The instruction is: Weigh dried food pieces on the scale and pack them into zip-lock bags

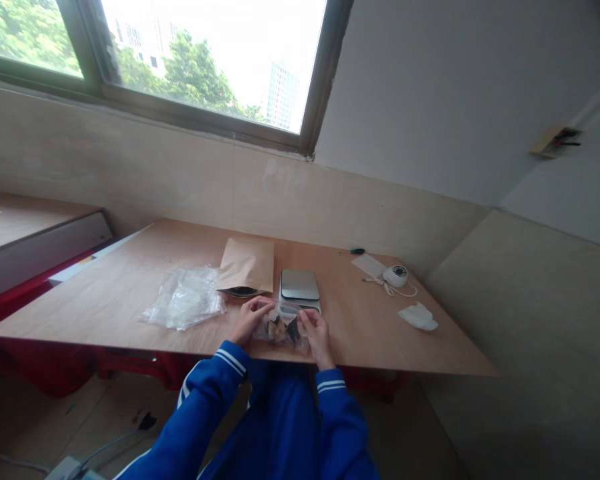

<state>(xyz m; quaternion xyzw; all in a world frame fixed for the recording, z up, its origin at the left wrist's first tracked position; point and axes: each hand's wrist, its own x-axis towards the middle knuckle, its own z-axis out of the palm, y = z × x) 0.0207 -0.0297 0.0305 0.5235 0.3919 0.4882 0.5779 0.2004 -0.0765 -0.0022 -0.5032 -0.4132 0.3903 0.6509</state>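
Note:
Between my two hands is a clear plastic bag (280, 331) with dark and light-brown dried pieces in it. Its top left corner is pinched by my left hand (251, 319), and its top right corner by my right hand (317, 333). Just behind the bag lies a flat kitchen scale (300, 285) with a silver plate; the bag and my hands cover its front part. A brown paper pouch (247, 261) lies left of the scale, its dark mouth toward me. Further left is a loose pile of clear plastic bags (184, 300).
On the right of the wooden table (380, 340) are a small white fan (396, 275) with a cable, a white sheet (369, 266), a crumpled tissue (419, 317) and a green-handled screwdriver (357, 251). Red stools (135, 368) stand beneath the table.

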